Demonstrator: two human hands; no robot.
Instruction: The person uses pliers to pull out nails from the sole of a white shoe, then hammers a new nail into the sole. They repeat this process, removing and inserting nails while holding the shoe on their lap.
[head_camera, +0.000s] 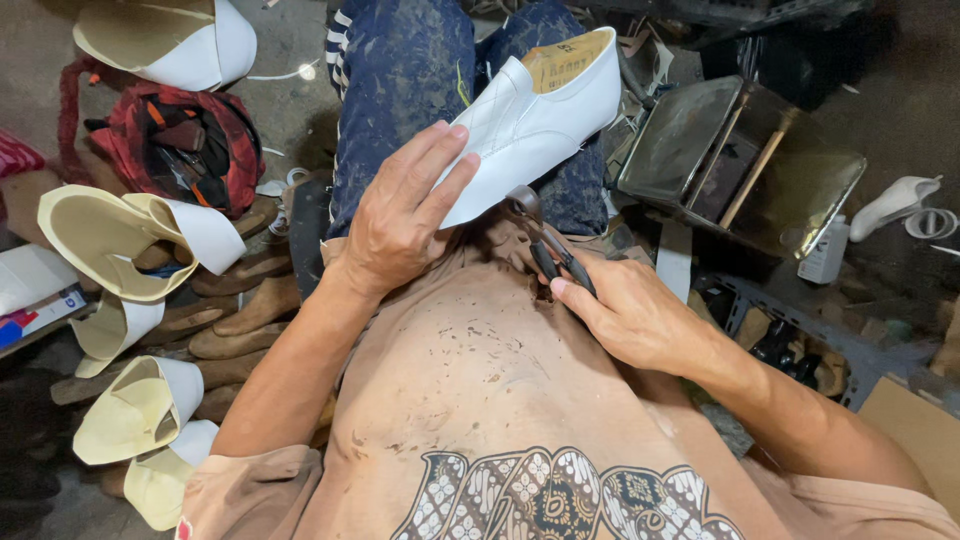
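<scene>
A white leather shoe upper (535, 125) stretched over a last rests on my lap, its tan insole facing up at the far end. My left hand (400, 215) lies across the near end of the upper, fingers spread over the white leather and holding it steady. My right hand (625, 310) grips the dark handles of a pair of pincers (545, 245), whose metal jaws touch the lower edge of the upper near my left fingertips. My stained peach shirt and blue trousers are below and behind the shoe.
Several unfinished white and cream uppers (120, 235) lie on wooden lasts (235, 315) at the left, beside a red checked bag (180, 140). At the right stand a metal tray stand (740, 160), a small white bottle (825, 250) and a tape roll (935, 222).
</scene>
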